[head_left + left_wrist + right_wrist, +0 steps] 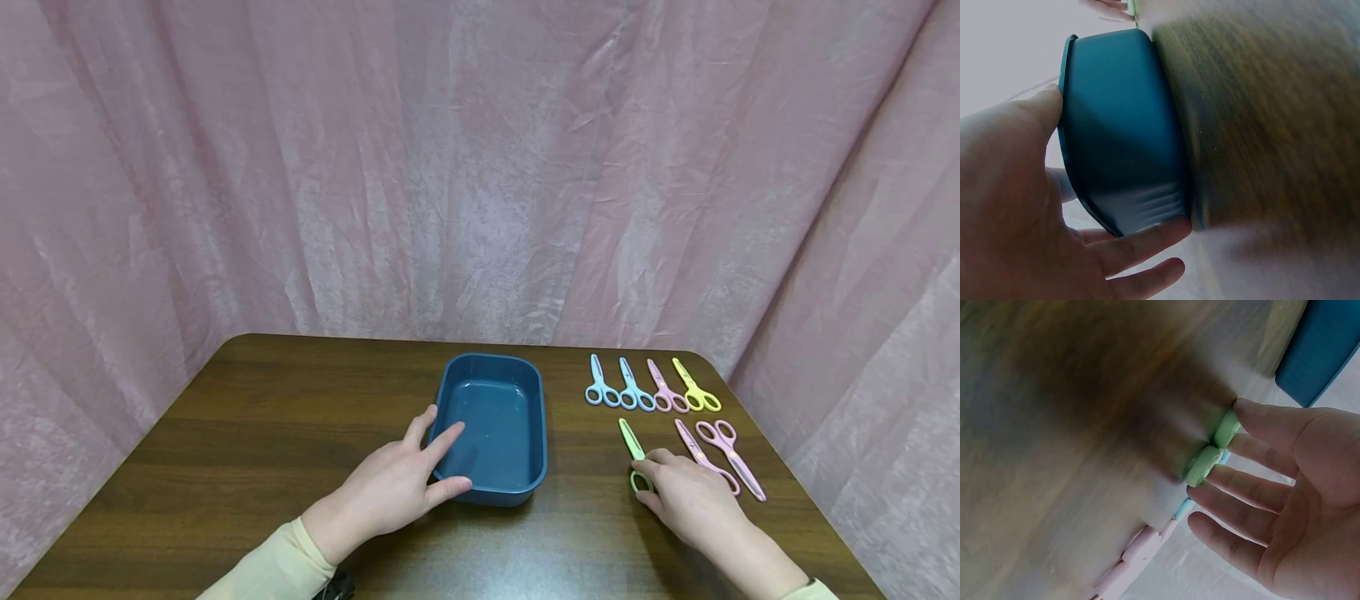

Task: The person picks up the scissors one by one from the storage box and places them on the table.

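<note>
A deep blue rectangular bin point(491, 433) stands on the wooden table. My left hand point(393, 487) rests at its near left corner, fingers spread and fairly straight. In the left wrist view the thumb touches the rim of the bin point(1116, 119) and other fingers lie along its side. My right hand point(690, 496) pinches the handles of light green scissors point(632, 439) lying on the table, blade pointing away. The right wrist view has the thumb at one green handle loop point(1227, 428) and fingertips at the other side.
Beyond the right hand lie two blue scissors point(600, 392), point(636, 396), pink scissors point(666, 393) and yellow scissors point(696, 396) in a row. Two more pink scissors point(697, 450), point(731, 458) lie beside the hand. Pink curtains point(480, 167) hang behind the table point(262, 433).
</note>
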Demonstrator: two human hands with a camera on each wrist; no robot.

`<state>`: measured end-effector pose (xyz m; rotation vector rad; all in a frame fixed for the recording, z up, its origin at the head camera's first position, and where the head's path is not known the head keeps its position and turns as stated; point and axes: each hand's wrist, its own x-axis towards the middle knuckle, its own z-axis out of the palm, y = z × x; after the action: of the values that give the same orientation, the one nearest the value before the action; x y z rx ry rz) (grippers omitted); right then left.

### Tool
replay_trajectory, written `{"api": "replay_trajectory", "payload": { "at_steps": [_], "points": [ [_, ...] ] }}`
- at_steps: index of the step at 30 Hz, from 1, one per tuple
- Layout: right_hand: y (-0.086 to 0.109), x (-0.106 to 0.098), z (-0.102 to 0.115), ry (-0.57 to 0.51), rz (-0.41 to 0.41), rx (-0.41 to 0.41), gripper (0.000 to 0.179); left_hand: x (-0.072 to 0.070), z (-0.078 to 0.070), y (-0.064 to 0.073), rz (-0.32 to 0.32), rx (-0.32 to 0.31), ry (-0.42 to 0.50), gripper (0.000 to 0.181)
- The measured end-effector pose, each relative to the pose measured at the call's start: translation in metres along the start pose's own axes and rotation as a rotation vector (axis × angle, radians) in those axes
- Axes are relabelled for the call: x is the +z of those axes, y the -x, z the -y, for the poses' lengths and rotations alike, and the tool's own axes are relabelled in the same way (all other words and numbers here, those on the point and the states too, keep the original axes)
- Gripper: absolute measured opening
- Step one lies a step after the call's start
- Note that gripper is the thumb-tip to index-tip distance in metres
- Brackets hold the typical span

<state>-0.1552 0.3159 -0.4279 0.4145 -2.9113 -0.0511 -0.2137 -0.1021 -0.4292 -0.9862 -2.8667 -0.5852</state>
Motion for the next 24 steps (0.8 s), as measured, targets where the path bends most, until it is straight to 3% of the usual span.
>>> {"api": "replay_trajectory", "payload": {
  "at_steps": [6,16,24],
  "points": [
    [0.0020,0.0009,-0.0029,0.011,-0.021,0.003,0.038,-0.0001,0.0001,0.0005,-0.004,-0.002,0.003,0.080],
    [0.0026,-0.0011,-0.0049,0.020,0.017,0.035,0.036,-0.0012,-0.0001,0.0004,0.003,-0.008,0.007,0.080],
    [0.0068,0.0009,-0.0085,0.025,-0.038,0.011,0.038,-0.0010,-0.0002,-0.0001,0.005,-0.010,0.010,0.079]
  ]
}}
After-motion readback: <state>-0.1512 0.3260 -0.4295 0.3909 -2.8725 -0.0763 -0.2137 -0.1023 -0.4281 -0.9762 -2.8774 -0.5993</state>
